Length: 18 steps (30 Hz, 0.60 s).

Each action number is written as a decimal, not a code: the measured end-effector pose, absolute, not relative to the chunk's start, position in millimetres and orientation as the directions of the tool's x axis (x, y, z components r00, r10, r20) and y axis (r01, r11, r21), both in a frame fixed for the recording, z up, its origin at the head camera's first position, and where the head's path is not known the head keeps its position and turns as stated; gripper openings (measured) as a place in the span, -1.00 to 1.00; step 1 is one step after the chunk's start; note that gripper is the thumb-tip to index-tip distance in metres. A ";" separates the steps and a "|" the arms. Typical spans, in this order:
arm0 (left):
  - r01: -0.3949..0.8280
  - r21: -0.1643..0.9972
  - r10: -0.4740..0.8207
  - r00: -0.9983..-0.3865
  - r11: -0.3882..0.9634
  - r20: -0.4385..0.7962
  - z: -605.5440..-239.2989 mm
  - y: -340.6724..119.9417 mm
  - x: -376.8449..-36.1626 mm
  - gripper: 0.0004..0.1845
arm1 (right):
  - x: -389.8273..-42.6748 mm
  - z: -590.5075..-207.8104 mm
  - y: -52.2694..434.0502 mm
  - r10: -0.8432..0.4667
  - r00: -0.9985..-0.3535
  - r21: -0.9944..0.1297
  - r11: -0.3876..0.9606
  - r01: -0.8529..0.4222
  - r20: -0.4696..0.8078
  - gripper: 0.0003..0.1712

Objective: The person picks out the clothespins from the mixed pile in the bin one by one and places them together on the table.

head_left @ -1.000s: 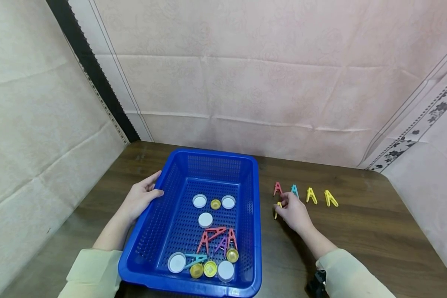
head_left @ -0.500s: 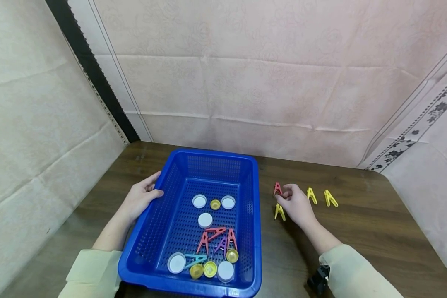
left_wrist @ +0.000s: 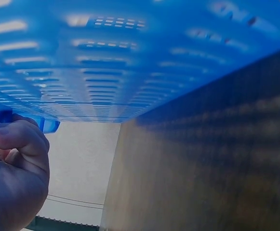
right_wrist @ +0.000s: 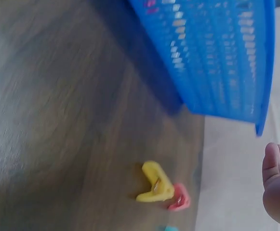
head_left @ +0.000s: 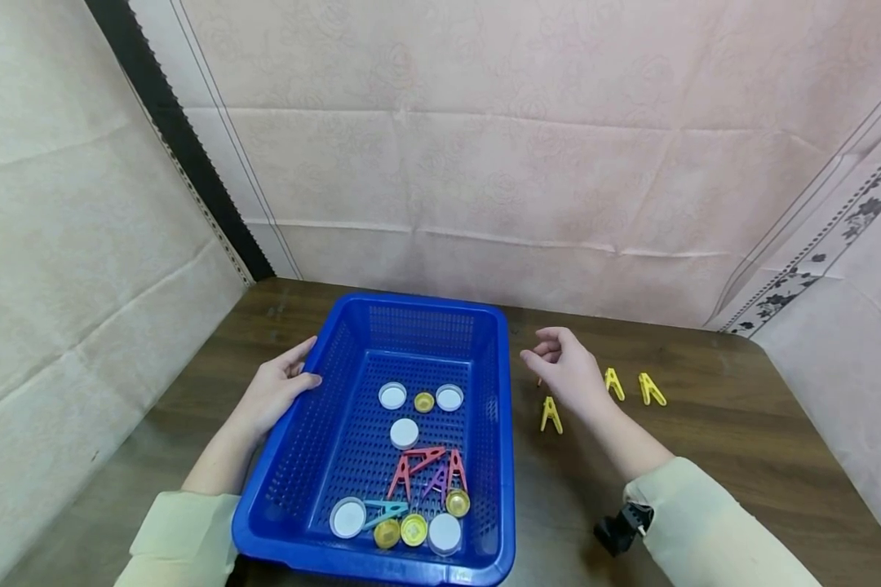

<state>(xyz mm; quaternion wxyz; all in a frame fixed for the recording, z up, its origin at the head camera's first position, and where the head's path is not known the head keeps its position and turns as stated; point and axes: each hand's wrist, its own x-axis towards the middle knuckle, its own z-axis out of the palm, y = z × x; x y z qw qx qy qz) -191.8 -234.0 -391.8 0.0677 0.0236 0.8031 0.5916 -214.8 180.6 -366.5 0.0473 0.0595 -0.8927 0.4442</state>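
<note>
blue plastic fills the middle of the wooden surface [head_left: 705,456]: a perforated basket [head_left: 338,383] stands close to the near edge. your left hand [head_left: 275,391] holds its left rim, thumb hooked over the edge and the other fingers along the outside wall; the left wrist view shows the thumb curled against the rim.

your right hand [head_left: 568,371] hangs just above the surface to the right of the basket, palm turned toward it, with its fingers [head_left: 539,355] loosely bent, apart and holding nothing.

just below that hand a yellow clothes peg [head_left: 551,414] lies near the basket's right wall. in the right wrist view a red peg [right_wrist: 179,201] lies touching it, and the tip of a teal peg [right_wrist: 166,228] shows at the bottom edge; from the head view the hand hides both. two more yellow pegs [head_left: 631,386] lie side by side toward the right edge of the surface.

inside the basket lie white caps [head_left: 404,432], yellow caps [head_left: 413,530], red pegs [head_left: 426,466] and a teal peg [head_left: 383,511], most of them gathered toward the near wall.
</note>
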 end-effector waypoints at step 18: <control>-0.031 0.951 0.116 -0.991 0.308 -0.070 -391.2 -233.6 -191.2 -0.29 | -191.7 -338.3 134.7 -0.305 -0.924 -0.754 0.543 -0.369 0.233 -0.46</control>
